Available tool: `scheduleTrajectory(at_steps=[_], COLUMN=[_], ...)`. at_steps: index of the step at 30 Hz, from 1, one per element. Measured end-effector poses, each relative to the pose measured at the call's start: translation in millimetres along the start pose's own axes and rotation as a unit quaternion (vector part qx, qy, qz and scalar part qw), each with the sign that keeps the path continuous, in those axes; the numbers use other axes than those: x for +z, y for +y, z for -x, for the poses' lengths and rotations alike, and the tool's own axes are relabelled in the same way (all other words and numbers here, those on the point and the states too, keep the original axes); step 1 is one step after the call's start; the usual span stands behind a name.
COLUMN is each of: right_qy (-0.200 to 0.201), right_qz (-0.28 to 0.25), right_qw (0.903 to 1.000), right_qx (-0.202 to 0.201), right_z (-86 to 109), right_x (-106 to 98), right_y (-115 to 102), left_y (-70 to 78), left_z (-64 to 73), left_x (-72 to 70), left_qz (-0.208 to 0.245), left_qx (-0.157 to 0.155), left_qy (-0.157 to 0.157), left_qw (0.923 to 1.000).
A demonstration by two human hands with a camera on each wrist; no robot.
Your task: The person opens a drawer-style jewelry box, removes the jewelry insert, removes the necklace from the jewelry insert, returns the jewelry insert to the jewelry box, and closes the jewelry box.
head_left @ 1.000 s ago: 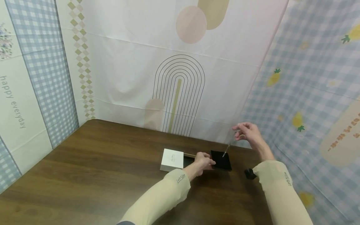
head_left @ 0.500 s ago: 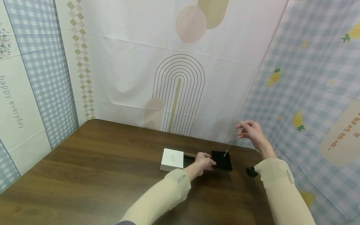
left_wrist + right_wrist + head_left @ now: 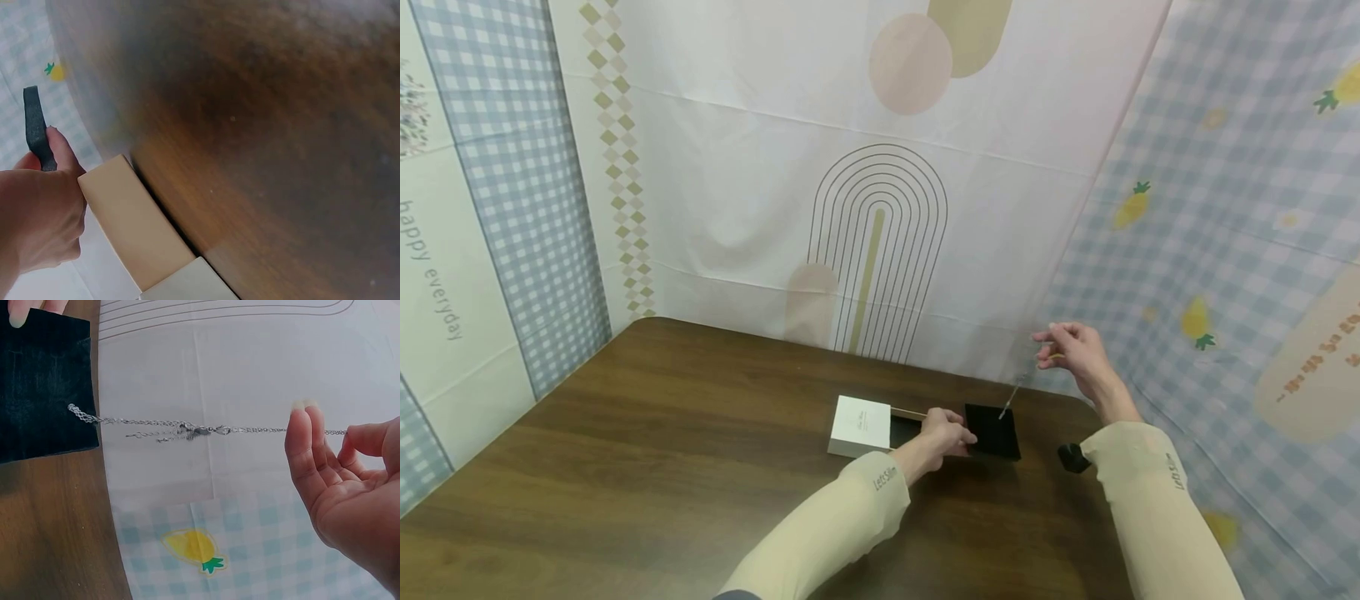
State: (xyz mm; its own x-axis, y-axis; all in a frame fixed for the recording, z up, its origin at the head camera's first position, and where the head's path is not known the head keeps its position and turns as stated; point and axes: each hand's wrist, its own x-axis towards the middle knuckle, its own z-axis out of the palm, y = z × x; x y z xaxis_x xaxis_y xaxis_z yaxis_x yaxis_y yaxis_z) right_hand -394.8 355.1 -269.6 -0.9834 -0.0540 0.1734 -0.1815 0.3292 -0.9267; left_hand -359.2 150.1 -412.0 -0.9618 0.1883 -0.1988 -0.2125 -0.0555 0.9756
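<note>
Chain (image 3: pixel 1013 390): too thin in the head view to make out links or clasp; lower end lost against the black pad (image 3: pixel 992 431). Black pad: cut off by the top and left edges in the right wrist view. Left hand (image 3: pixel 945 431): covers the pad's near-left part; fingertips hidden. Small black object (image 3: pixel 1070 457): partly behind the right sleeve (image 3: pixel 1150 500), identity unclear. Desk (image 3: pixel 269 125): blurred in the left wrist view.

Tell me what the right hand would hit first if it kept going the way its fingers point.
Probably the curtain wall: the right hand, pinching the chain, points its fingers left and away above the black pad. Depth is unclear.
</note>
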Motion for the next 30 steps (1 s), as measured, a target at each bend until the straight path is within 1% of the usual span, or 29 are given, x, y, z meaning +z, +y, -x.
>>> scheduleTrajectory(at_steps=[9, 16, 20, 24, 30], right_qy=[0.019, 0.021, 0.028, 0.029, 0.026], right_qz=[0.008, 0.013, 0.02, 0.019, 0.001], right_qw=[0.9998, 0.9996, 0.9993, 0.9993, 0.9995], right_qx=[-0.008, -0.014, -0.012, -0.013, -0.02], right_z=[-2.1, -1.9, -2.2, -2.8, -3.1], right_x=[-4, -6, -8, -10, -12], right_y=[4, 3, 3, 2, 0], left_y=[-0.8, -2.4, -2.5, -2.3, -2.1], left_z=[-1.1, -2.6, -3.7, -3.3, -1.3], left_x=[1.7, 1.4, 2.4, 2.4, 1.5], left_qz=[-0.012, -0.016, -0.018, -0.023, -0.027], left_qx=[-0.003, -0.004, 0.0, 0.002, -0.001], left_qy=[0.006, 0.006, 0.004, 0.002, 0.006], left_qw=[0.9999, 0.9998, 0.9998, 0.9997, 0.9996])
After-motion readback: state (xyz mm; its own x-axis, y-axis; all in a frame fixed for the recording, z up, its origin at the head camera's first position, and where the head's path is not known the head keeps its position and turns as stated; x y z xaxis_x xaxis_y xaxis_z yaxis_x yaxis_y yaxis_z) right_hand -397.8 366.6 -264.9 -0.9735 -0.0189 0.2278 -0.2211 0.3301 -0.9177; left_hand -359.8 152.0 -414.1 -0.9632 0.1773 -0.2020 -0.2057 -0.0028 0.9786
